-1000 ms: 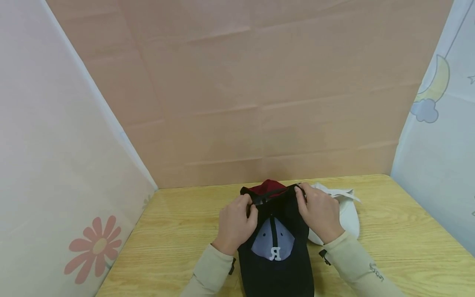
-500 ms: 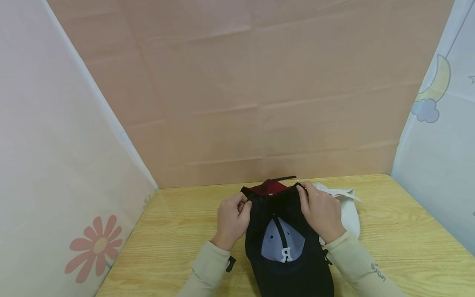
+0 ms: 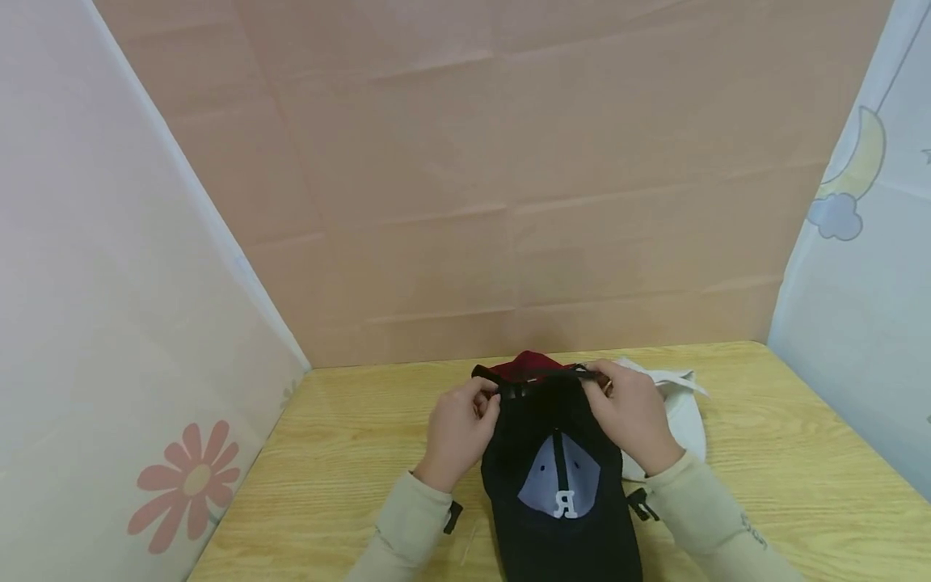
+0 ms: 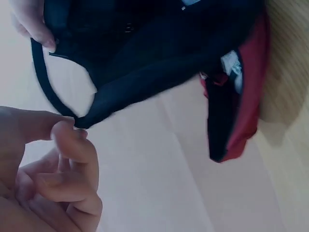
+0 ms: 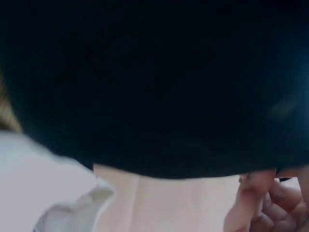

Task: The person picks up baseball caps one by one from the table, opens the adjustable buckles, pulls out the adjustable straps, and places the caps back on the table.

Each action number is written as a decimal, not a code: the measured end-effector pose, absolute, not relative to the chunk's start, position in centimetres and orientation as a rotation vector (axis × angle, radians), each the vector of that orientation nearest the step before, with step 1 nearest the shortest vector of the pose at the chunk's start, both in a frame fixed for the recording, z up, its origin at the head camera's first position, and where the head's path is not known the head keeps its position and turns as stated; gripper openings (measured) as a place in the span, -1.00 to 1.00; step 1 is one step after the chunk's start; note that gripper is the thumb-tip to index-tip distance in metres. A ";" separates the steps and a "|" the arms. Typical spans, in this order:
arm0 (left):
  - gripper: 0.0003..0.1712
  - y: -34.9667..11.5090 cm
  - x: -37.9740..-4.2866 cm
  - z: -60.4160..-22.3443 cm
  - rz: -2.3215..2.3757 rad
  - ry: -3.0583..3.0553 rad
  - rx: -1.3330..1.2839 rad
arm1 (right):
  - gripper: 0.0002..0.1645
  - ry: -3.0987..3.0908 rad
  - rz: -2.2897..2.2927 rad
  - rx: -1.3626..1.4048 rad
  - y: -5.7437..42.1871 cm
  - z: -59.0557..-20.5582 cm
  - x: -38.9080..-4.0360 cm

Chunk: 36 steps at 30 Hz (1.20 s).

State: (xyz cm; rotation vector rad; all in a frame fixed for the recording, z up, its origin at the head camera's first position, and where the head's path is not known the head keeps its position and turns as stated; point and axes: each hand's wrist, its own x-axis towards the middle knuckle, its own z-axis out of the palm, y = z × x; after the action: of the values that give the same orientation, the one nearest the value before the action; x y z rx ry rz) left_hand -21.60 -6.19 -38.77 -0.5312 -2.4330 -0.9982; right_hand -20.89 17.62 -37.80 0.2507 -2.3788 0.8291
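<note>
A black baseball cap point(image 3: 567, 550) is held up at the middle front, its inside facing me and a blue-grey panel with a white mirrored R showing. My left hand point(image 3: 460, 436) pinches the cap's back edge at the left, between thumb and forefinger. Across the rear opening runs a thin black strap point(image 4: 42, 79), seen in the left wrist view. At the right of the opening, my right hand point(image 3: 634, 420) pinches the strap and the cap's edge. In the right wrist view the dark cap hides most of the fingers.
Behind the black cap lies a dark red cap point(image 3: 529, 361), partly covered. A white cap point(image 3: 685, 424) rests at the right, partly behind my right forearm. All are on a wood-grain table point(image 3: 356, 436) with a brown backdrop point(image 3: 407, 202) at its far edge.
The black cap swung right, then slightly back. Half a second ago a loose strap end stuck up at the back; now the strap lies across the opening to my right hand.
</note>
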 end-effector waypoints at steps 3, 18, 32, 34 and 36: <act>-0.97 -5.9 -20.7 -38.2 -1.016 -2.413 -0.559 | -0.86 -2.370 0.955 0.235 17.4 -37.6 -20.7; -0.70 -3.2 -18.3 -37.1 -1.102 -2.507 -0.916 | -0.70 -2.318 1.589 0.140 16.8 -36.6 -19.1; -0.75 -2.6 -18.3 -37.9 -0.976 -2.466 -0.877 | -0.74 -2.288 1.856 0.194 15.3 -36.3 -18.3; -0.72 -2.7 -18.4 -37.9 -0.980 -2.453 -0.874 | -0.74 -2.293 1.845 0.215 15.2 -36.3 -18.3; -0.67 -2.7 -18.4 -37.9 -0.993 -2.445 -0.866 | -0.74 -2.301 1.830 0.240 15.2 -36.4 -18.3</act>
State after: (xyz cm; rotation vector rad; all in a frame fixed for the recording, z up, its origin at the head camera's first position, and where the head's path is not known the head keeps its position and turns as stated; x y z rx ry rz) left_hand -18.40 -2.68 -37.91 -0.8658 -2.4454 -0.9930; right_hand -18.31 15.15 -36.44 0.2397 -2.3007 1.8300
